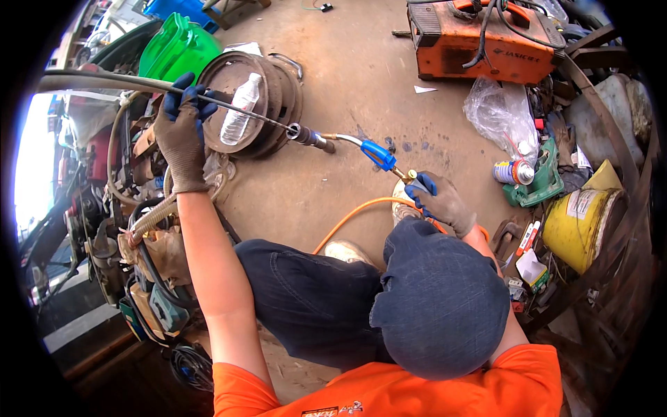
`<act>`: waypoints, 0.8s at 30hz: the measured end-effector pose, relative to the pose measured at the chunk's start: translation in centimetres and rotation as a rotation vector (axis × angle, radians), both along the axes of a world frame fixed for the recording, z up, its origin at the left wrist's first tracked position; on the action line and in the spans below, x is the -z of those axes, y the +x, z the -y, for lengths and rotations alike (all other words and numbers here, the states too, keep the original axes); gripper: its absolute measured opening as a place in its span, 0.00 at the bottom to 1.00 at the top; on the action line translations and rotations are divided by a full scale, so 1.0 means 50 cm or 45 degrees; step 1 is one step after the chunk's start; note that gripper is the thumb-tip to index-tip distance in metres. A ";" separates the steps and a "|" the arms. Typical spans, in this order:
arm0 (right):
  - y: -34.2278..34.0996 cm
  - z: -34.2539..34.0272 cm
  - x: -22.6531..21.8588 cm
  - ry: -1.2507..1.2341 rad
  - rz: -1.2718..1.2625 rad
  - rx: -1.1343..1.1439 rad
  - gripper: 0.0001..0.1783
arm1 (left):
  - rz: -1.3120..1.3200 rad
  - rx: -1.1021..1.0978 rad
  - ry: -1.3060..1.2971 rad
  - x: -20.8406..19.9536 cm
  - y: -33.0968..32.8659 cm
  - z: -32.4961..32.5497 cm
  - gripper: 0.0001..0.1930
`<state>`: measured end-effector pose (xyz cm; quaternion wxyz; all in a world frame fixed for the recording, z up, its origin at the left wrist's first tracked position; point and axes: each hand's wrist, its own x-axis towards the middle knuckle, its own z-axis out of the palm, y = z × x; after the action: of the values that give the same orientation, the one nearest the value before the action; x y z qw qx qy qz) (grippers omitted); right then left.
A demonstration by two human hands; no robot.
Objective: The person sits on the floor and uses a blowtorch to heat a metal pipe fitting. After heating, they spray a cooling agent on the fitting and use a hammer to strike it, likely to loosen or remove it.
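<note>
My left hand [182, 135], in a brown and blue work glove, is closed round a long dark rod [243, 110]. The rod runs from the far left toward a dark metal cylinder [309, 137] with an open end. My right hand [445, 201], gloved alike, grips a gas torch [377, 155] with a blue handle section and a bent brass tube. That tube reaches the cylinder; whether they are joined, I cannot tell. No flame is visible. An orange hose [354, 208] curves across the floor near my right hand.
A rusty wheel rim [278, 118] bears a clear plastic bottle [243, 108]. Behind it stands a green bin [179, 48]. An orange welding machine [479, 45] is at the far right, with a spray can [513, 172] and yellow bucket [580, 226] nearer. Clutter lines the left.
</note>
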<state>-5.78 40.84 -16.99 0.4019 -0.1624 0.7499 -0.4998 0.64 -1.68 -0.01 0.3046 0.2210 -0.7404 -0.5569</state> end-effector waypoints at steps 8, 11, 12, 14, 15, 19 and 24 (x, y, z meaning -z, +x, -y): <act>-0.001 0.013 -0.003 0.010 0.034 0.016 0.20 | 0.039 -0.047 -0.052 -0.001 0.010 0.006 0.17; 0.003 0.010 0.011 -0.006 -0.027 0.025 0.20 | 0.029 -0.053 -0.028 -0.006 0.012 0.005 0.17; 0.003 0.009 0.014 -0.011 -0.035 0.023 0.20 | 0.025 -0.059 -0.014 -0.008 0.011 0.001 0.17; 0.004 0.009 0.021 -0.021 -0.047 0.021 0.21 | 0.048 -0.058 -0.042 -0.002 0.018 0.014 0.17; 0.003 0.009 0.022 0.008 -0.040 0.002 0.20 | 0.056 -0.062 -0.050 0.000 0.020 0.019 0.17; -0.004 0.015 0.002 0.066 -0.006 -0.031 0.19 | 0.073 -0.063 -0.074 0.001 0.027 0.026 0.17; 0.000 0.014 0.007 0.084 -0.017 -0.039 0.21 | 0.050 -0.052 -0.037 0.006 0.036 0.047 0.16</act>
<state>-5.78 40.16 -17.35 0.4095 -0.1640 0.7661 -0.4675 2.43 -4.03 -0.30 0.3046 0.2424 -0.7495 -0.5355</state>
